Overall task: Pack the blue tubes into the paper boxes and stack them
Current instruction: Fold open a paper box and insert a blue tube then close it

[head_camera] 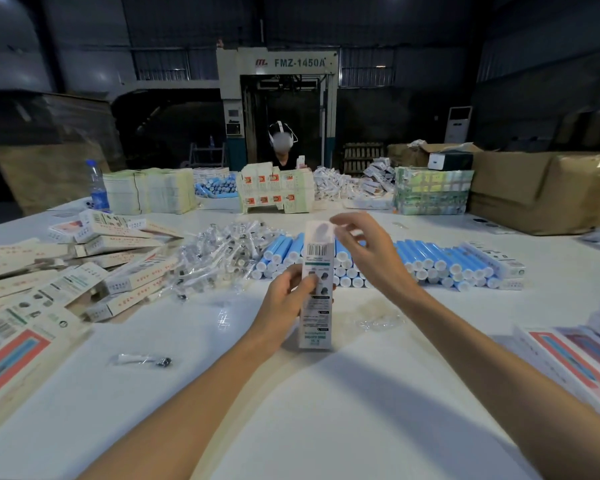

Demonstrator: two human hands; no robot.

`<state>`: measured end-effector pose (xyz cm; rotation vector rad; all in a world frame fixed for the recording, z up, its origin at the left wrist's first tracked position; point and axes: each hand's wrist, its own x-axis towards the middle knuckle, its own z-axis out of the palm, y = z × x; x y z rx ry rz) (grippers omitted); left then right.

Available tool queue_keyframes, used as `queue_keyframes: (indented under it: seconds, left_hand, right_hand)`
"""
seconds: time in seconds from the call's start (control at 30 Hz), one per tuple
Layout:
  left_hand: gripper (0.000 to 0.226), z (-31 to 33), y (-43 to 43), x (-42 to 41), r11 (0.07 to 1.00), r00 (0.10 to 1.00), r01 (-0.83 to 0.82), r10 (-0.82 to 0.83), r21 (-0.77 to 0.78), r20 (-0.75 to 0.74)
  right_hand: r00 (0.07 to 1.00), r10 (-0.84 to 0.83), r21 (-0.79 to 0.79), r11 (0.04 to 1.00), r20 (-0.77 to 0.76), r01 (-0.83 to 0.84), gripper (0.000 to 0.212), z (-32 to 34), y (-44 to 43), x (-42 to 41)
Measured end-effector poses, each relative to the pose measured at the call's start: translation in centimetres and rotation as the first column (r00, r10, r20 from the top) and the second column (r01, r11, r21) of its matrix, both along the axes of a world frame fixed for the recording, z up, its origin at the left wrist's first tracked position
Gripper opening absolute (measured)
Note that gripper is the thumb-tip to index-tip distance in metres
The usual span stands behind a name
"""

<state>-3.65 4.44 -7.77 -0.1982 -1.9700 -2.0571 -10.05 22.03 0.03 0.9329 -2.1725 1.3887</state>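
White table (pixel 291 427), viewed from its near edge. On the table, at centre: heap of clear plastic packets (pixel 219 251). On its near left: a single packet (pixel 142 360) lying apart. On its far left: capped water bottle (pixel 97 188), upright, blue label. At the table's far right end: brown cardboard cartons (pixel 541 192). At its far side: a person (pixel 283 147) wearing a head rig. Beyond the table, behind that person: machine (pixel 278 98) marked FMZ-1450A. Beyond its far right: white floor-standing cabinet unit (pixel 459 124).
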Motion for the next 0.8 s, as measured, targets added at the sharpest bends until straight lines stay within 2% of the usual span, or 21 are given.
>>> queue_keyframes:
  seconds: [0.07, 0.17, 0.33, 0.5, 0.6, 0.8]
  left_hand:
    - [0.025, 0.3, 0.0, 0.1, 1.0, 1.0, -0.005, 0.004, -0.024, -0.026]
    - [0.023, 0.6, 0.0, 0.2, 1.0, 0.999, -0.012, 0.011, -0.019, -0.052]
    - [0.029, 0.6, -0.2, 0.3, 0.998, 0.995, -0.029, 0.023, -0.059, -0.096]
    - [0.07, 1.0, -0.6, 0.4, 0.99, 0.981, -0.059, 0.034, -0.127, -0.191]
    - [0.07, 1.1, -0.6, 0.2, 0.974, 0.975, -0.053, 0.003, -0.221, -0.223]
    - [0.06, 0.8, -0.9, -0.4, 0.955, 0.967, -0.067, -0.009, -0.29, -0.255]
  right_hand:
    - [0.994, 0.022, -0.136, 0.991, 0.109, -0.007, 0.027, -2.2, 0.4, 0.7]
    - [0.964, 0.144, -0.17, 0.98, 0.225, -0.107, 0.042, -5.0, 0.1, 1.5]
    - [0.971, 0.21, -0.188, 0.964, 0.113, -0.187, 0.053, -5.9, -0.9, 1.9]
    - [0.946, 0.291, -0.226, 0.94, 0.144, -0.255, 0.059, -5.9, -0.2, 1.5]
    - [0.937, 0.318, -0.217, 0.934, 0.146, -0.283, 0.057, -5.7, 0.1, 1.4]
    - [0.94, 0.311, -0.135, 0.947, 0.14, -0.293, 0.045, -5.1, 0.4, 0.9]
